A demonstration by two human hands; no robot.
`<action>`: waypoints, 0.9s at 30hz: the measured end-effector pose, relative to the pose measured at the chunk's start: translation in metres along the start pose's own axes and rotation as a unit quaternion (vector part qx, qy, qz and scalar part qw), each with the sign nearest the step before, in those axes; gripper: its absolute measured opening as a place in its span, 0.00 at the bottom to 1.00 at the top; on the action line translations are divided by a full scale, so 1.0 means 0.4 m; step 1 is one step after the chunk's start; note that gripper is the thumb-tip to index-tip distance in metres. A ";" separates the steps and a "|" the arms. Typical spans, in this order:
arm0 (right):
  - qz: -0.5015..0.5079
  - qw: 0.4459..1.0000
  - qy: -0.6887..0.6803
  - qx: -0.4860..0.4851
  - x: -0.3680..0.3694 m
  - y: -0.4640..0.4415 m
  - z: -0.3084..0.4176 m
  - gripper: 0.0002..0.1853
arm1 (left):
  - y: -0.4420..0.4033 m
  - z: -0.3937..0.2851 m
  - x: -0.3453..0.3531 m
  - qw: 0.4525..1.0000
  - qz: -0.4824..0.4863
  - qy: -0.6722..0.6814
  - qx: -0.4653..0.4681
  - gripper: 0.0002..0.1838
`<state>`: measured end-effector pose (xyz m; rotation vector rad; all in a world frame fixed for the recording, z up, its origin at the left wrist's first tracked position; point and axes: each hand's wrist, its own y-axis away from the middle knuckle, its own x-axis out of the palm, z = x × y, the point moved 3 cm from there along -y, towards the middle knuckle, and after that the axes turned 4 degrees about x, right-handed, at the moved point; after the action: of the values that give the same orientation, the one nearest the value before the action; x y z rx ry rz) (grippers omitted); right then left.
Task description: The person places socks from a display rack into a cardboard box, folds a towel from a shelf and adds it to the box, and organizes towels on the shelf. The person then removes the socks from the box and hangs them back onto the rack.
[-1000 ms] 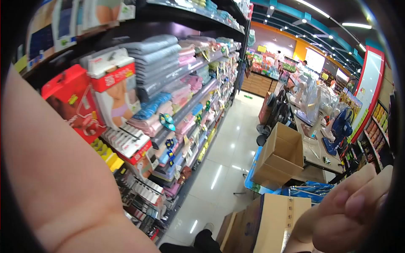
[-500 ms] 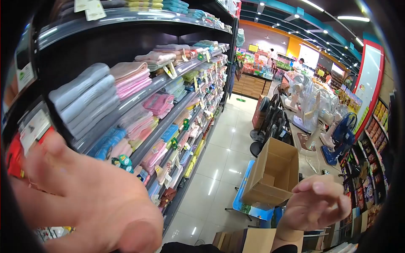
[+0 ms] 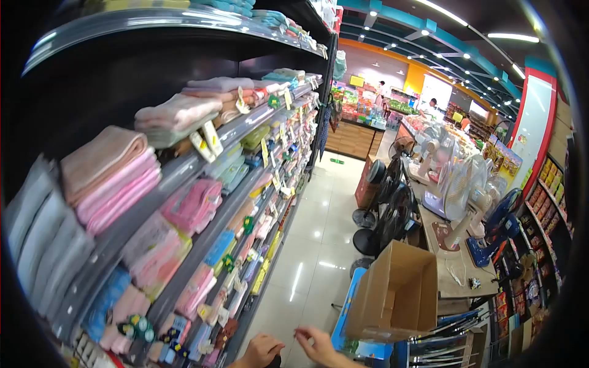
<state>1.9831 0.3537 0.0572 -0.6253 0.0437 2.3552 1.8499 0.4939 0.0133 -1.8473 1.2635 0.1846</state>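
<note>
My left hand (image 3: 262, 351) is low at the bottom middle of the view, its fingers curled together. Just to its right, a small gap away, my right hand (image 3: 316, 346) has thumb and fingers drawn into a pinch. Anything inside either hand is too small or hidden to see. Beyond my right hand, an open cardboard box (image 3: 368, 300) sits tilted on a blue folding table (image 3: 351, 288). To the left, shelves hold folded pink towels (image 3: 119, 193), grey-blue towels (image 3: 46, 239) and light pink towels (image 3: 178, 113).
A tiled aisle (image 3: 307, 245) runs ahead beside the shelf. Black standing fans (image 3: 396, 211) line its right side, next to a table with desk fans (image 3: 454, 211) wrapped in plastic. Packaged goods (image 3: 540, 208) fill a rack at far right. People stand far back.
Both hands have come down from large and near to low in the middle, close together, their fingers now curled. The view has shifted forward along the shelf.
</note>
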 end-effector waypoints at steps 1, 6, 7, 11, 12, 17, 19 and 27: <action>0.014 0.999 0.018 0.041 0.028 -0.015 -0.031 0.11 | -0.033 0.028 -0.014 0.998 -0.027 0.002 -0.048 0.07; 0.032 0.996 -0.018 0.087 0.137 -0.103 -0.101 0.10 | -0.175 0.184 -0.019 0.960 -0.081 0.093 -0.251 0.06; 0.036 0.995 -0.018 0.088 0.138 -0.132 -0.096 0.10 | -0.215 0.201 -0.032 0.955 -0.075 0.124 -0.260 0.06; -0.014 0.998 -0.038 0.050 0.124 -0.270 -0.120 0.12 | -0.354 0.214 -0.075 0.983 -0.030 0.032 -0.179 0.08; -0.006 0.998 -0.036 0.049 0.116 -0.304 -0.144 0.12 | -0.373 0.230 -0.070 0.984 -0.032 0.036 -0.172 0.08; -0.017 1.000 -0.002 0.015 0.037 -0.454 -0.135 0.11 | -0.429 0.360 -0.013 0.992 -0.012 0.007 -0.125 0.07; -0.006 1.000 -0.011 0.018 0.025 -0.507 -0.178 0.11 | -0.466 0.395 0.004 0.990 -0.014 0.023 -0.135 0.06; 0.045 0.996 -0.067 0.031 -0.109 -0.742 -0.340 0.11 | -0.691 0.537 0.114 0.972 0.009 0.025 -0.234 0.08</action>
<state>2.2571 0.5261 -0.0033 -0.4440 0.0855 2.4680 2.1680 0.6473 0.0131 -2.2500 1.3532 0.4831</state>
